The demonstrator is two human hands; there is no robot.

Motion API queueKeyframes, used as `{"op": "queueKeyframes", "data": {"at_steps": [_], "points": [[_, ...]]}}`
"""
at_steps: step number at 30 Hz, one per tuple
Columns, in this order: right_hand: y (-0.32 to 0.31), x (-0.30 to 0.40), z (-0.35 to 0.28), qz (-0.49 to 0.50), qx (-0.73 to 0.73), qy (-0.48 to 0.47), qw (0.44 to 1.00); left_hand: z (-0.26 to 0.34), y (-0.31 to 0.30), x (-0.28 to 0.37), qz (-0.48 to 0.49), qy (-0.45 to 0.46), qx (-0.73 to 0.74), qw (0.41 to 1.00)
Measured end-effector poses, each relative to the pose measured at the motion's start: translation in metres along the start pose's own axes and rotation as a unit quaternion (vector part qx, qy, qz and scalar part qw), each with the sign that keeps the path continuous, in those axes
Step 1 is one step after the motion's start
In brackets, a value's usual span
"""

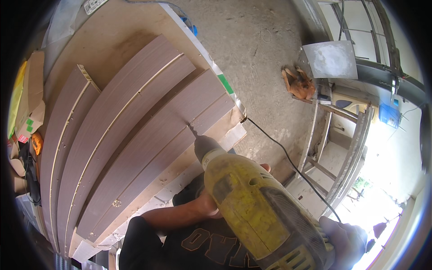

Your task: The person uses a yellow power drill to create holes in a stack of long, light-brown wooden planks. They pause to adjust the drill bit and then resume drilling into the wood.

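A worn yellow power drill (pixel 249 199) lies across the lower middle, pointing up and left. Around its rear end wraps my right hand (pixel 342 241), at the lower right. Beneath the front of the body, my left hand (pixel 209 206) supports the drill and is partly hidden by it. The dark drill bit (pixel 193 131) has its tip at the groove of the nearest grooved wood-look panel (pixel 152 148), with shavings beside it. Farther along that groove sits a small pile of shavings (pixel 116 203). Two more grooved panels (pixel 118 94) (pixel 64 125) lie to the left.
The panels rest on a large board (pixel 135 20). A black cable (pixel 283 148) runs from the board's corner across the concrete floor. A brown dog (pixel 301 86) lies near a wooden ladder (pixel 347 162). Cardboard (pixel 33 87) and an orange tool (pixel 37 143) are at the far left.
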State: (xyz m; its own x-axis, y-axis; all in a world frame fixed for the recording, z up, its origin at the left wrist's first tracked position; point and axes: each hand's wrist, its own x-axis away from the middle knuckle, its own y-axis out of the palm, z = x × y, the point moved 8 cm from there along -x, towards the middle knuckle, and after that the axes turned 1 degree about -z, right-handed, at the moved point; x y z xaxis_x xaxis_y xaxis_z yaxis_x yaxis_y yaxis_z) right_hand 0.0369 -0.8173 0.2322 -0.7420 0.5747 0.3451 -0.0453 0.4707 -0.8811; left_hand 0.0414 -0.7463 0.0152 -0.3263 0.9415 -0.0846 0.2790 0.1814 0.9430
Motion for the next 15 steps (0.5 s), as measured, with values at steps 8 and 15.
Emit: {"op": "queueKeyframes", "data": {"at_steps": [8, 15], "points": [[0.0011, -0.0019, -0.0044, -0.005, 0.060, -0.036, 0.998, -0.0001, 0.0022, 0.0002, 0.013, -0.015, 0.014, 1.000], [0.0018, -0.0082, -0.0077, 0.014, 0.075, -0.031, 0.997, 0.0038, 0.0070, -0.0021, -0.019, 0.012, 0.010, 1.000]]}}
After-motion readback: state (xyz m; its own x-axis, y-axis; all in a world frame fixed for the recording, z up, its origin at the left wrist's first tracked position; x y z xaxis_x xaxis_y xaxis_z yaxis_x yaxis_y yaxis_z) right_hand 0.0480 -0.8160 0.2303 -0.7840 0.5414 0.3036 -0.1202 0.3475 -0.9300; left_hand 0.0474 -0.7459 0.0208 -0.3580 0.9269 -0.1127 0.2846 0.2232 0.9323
